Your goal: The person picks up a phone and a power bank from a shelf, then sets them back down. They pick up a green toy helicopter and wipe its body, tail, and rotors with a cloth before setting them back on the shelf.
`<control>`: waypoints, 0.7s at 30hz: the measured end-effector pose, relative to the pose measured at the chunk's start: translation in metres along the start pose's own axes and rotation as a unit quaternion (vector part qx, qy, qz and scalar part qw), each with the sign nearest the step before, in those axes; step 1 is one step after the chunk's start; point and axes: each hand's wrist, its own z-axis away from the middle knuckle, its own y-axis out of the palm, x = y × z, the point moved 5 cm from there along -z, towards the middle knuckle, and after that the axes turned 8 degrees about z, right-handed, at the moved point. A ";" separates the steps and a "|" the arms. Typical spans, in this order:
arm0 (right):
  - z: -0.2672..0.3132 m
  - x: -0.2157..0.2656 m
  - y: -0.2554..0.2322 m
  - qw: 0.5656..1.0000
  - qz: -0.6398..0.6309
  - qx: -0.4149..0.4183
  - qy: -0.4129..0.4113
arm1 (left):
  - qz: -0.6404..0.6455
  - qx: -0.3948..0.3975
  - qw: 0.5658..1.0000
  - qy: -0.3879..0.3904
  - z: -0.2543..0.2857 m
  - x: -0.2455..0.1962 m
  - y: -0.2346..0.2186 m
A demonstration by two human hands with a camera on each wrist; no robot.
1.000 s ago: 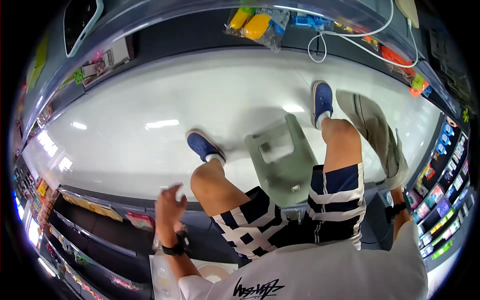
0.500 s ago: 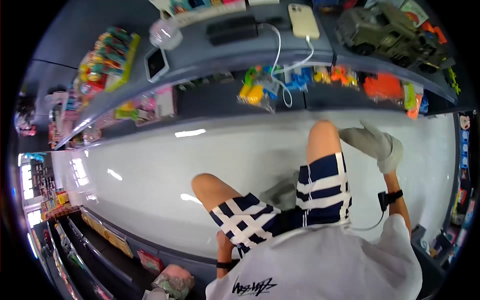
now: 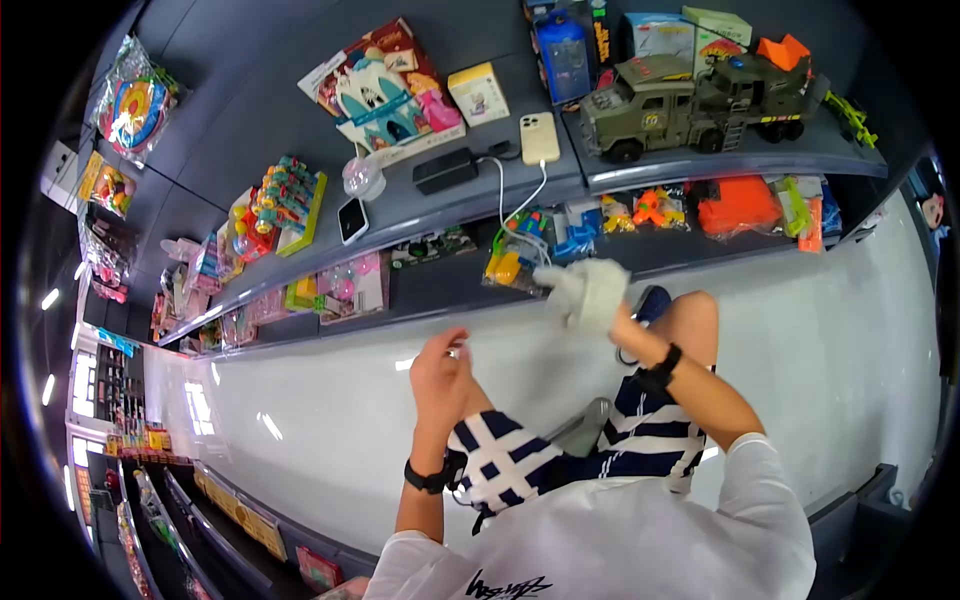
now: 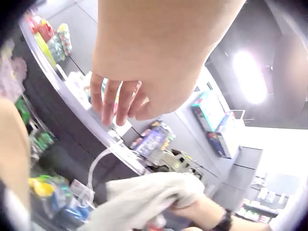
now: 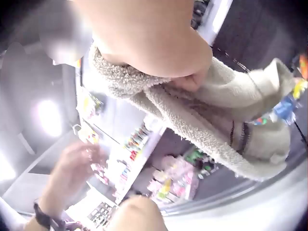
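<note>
My right hand (image 5: 168,57) grips a light grey terry towel (image 5: 211,134) with a dark stripe, and the cloth hangs down in folds around it. In the head view the towel (image 3: 597,293) is bunched over most of that hand, in front of the lower shelf. My left hand (image 3: 440,385) is raised above the left knee, its fingers loosely bent and holding nothing. Those relaxed fingers (image 4: 110,98) show in the left wrist view too, above and apart from the towel (image 4: 149,195).
An upper shelf bears a toy truck (image 3: 700,110), a cream phone (image 3: 538,138) on a white cable, a black box-shaped device (image 3: 445,170), a second phone (image 3: 352,220) and a boxed castle toy (image 3: 385,95). Bagged toys (image 3: 650,207) lie on the lower shelf. A greenish stool (image 3: 580,430) shows between the legs.
The towel in my right hand has swung inward and up from the far right toward the shelves. My left hand has risen from beside the thigh. The view has tilted up, showing more shelf.
</note>
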 end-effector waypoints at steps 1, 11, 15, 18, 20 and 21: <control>0.003 -0.003 0.034 0.985 0.149 -0.081 -0.045 | -0.004 0.024 1.000 0.015 -0.018 -0.014 0.021; 0.016 -0.042 0.133 0.967 0.166 0.191 -0.033 | 0.038 0.101 0.963 0.248 -0.208 -0.024 0.204; 0.036 -0.054 0.110 0.950 0.120 0.234 0.166 | -0.236 0.071 0.939 0.242 -0.291 -0.004 0.236; 0.043 -0.068 0.093 0.937 0.151 0.230 0.217 | -0.343 0.096 0.928 0.111 -0.339 0.020 0.252; 0.100 -0.127 0.165 0.945 0.124 0.240 0.184 | -0.354 0.100 0.929 0.047 -0.354 0.035 0.262; 0.107 -0.126 0.166 0.943 0.124 0.237 0.200 | -0.351 0.104 0.930 0.016 -0.363 0.039 0.266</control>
